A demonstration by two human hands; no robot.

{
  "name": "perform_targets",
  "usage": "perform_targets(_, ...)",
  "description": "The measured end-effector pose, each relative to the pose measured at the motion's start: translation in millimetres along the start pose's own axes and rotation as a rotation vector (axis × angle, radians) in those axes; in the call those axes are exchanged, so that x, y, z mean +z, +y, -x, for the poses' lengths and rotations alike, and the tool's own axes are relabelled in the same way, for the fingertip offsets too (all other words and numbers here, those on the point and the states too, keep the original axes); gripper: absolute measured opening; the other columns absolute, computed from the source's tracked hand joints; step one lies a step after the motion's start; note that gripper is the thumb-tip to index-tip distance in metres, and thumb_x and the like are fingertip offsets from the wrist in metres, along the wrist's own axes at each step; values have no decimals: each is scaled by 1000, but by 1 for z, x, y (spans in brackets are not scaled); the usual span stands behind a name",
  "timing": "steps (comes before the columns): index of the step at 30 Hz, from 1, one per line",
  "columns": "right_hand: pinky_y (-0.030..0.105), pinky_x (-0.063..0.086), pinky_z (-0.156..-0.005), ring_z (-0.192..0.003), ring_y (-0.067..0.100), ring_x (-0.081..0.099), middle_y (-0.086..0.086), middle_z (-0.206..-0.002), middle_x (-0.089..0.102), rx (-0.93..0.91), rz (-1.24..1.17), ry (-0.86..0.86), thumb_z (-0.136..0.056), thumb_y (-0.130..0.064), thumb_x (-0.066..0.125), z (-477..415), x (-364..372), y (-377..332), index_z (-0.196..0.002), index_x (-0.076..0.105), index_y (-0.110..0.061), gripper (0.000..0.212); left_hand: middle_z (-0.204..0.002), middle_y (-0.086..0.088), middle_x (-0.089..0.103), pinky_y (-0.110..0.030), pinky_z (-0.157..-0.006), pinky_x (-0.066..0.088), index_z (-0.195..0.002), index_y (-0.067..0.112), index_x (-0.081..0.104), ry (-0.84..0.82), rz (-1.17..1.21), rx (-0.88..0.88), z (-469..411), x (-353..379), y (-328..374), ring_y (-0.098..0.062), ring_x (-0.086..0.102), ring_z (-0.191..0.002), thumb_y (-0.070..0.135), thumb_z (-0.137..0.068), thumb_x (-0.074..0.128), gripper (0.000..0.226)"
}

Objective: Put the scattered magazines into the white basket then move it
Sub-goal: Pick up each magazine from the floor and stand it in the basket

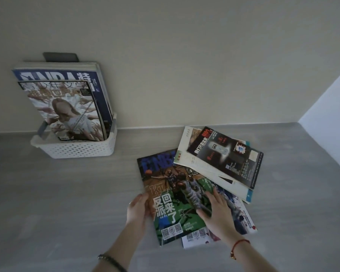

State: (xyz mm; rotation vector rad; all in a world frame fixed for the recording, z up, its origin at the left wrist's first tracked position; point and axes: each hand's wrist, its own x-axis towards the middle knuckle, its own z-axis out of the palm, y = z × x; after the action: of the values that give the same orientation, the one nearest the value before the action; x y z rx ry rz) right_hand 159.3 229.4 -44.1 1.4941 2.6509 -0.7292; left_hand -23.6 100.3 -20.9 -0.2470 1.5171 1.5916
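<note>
Task partly done. White basket (81, 149) sits at the left rear of the grey table (47, 203), against the wall, already loaded: several magazines stand upright in it, an illustrated cover (71, 112) in front, a blue one (67, 75) behind, more behind those. Still out: a loose overlapping pile at right, well apart from the basket. Basketball magazine (171, 195) lies nearest, a black-covered magazine (224, 156) on top at the rear, pale ones (186, 146) under that, and a blue-and-white one (243, 218) below. Both hands are on the basketball magazine. Left hand (137, 209): fingers curled round its left edge. Right hand (214, 209): thumb on the cover, fingers over the right edge, apparently pinching it. Judgement: this one is being picked up for the basket; the rest of the pile remains, and the basket has not been moved. Hard to read: exact count of magazines in either place, since the covers overlap; whether the right fingertips reach under the edge; whether the magazine has left the table. A grey object (61, 56) behind the basket's stack cannot be identified. Dim light; both forearms are cut off at the bottom edge.
</note>
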Motion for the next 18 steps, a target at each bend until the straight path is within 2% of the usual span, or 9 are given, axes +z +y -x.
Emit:
perform_targets(2,42,12,-114,-142,26,7,4,-155,2,-26,17,-15,-83,-57,45,3,0,-2,-142,16,-27,72,-62,-7,57,-24,-45,47,-78,5,57,-26,-33,-73,0,4,4,-17,52,-50,15,-90,50,17)
perform_targets(3,42,10,-114,-142,27,5,4,-155,-1,-40,23,-31,-84,-57,44,5,1,-3,-143,13,-28,73,-64,-6,58,-27,-51,50,-78,6,56,-38,-88,-74,0,9,4,-18,55,-54,16,-90,51,16)
perform_targets(5,41,6,-114,-142,29,0,5,-155,-6,-61,32,-79,-82,-59,44,10,1,-5,-143,7,-30,77,-77,-6,59,-39,-72,50,-92,6,53,-7,-226,14,2,17,2,-24,57,-75,13,-89,51,8)
perform_targets(7,41,6,-114,-142,28,-2,4,-154,-8,-76,16,-127,-79,-61,46,14,2,-7,-143,4,-31,82,-84,-3,59,-40,-81,46,-102,8,52,32,-306,149,5,18,4,-25,55,-86,9,-89,50,13)
perform_targets(10,42,14,-114,-141,23,10,-1,-154,8,-103,-182,-135,-77,-58,55,17,-3,-17,-143,6,-28,87,-90,-1,64,-35,-80,47,-97,13,54,14,-326,307,12,6,11,-20,59,-90,5,-88,49,14)
perform_targets(12,38,28,-108,-130,18,31,-3,-141,31,-98,-398,-152,-75,-50,63,15,-10,-30,-144,7,-24,93,-89,9,64,-20,-72,44,-92,20,57,-2,-283,387,17,-10,18,-7,58,-86,1,-88,48,22)
perform_targets(13,37,31,-105,-125,16,36,-3,-135,36,-85,-481,-170,-74,-47,65,13,-15,-40,-144,6,-23,95,-87,14,64,-14,-68,42,-89,23,58,1,-255,414,20,-20,23,0,57,-84,-1,-88,48,26)
perform_targets(15,41,28,-110,-130,20,35,-2,-143,33,-24,-606,-207,-71,-48,66,7,-20,-60,-144,7,-22,98,-86,18,64,-11,-66,42,-88,27,58,21,-201,445,27,-47,35,4,56,-83,-2,-87,49,31)
perform_targets(18,42,29,-108,-132,21,34,-1,-150,23,-20,-672,-302,-65,-62,56,-2,-28,-100,-144,3,-28,101,-85,14,71,-19,-75,43,-89,27,63,18,-147,477,35,-89,57,-7,60,-88,-4,-87,49,34)
